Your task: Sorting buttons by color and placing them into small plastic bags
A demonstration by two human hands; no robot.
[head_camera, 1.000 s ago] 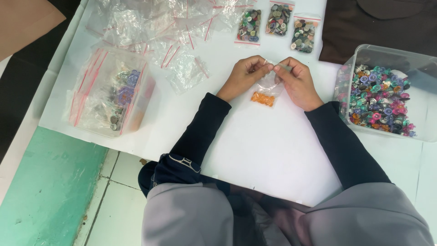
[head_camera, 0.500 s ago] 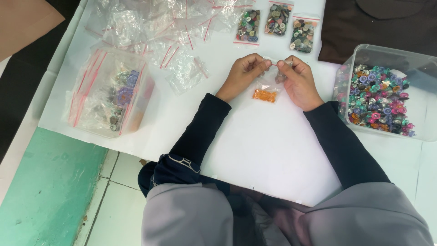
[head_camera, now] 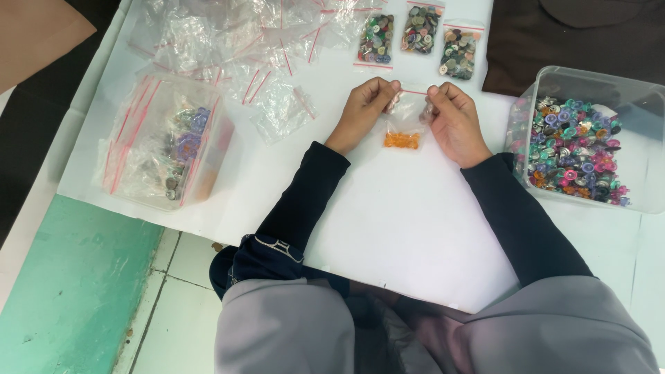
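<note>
- The left hand (head_camera: 361, 111) and right hand (head_camera: 454, 119) sit just above the frame's centre, each with fingers pinched shut on a top corner of a small clear bag (head_camera: 405, 123).
- Orange buttons (head_camera: 402, 140) lie at the bag's bottom, over the white worktop (head_camera: 388, 228).
- Three filled button bags (head_camera: 418, 33) lie in a row at upper centre.
- A clear tub of coloured buttons (head_camera: 578, 149) stands at right.
- Empty bags (head_camera: 228, 41) are heaped at upper left, above a tub of bags (head_camera: 166, 142).

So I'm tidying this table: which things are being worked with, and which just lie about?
In use:
left hand
right hand
small bag with orange buttons

Lying about:
three filled bags
empty bags
button tub
bag tub
</note>
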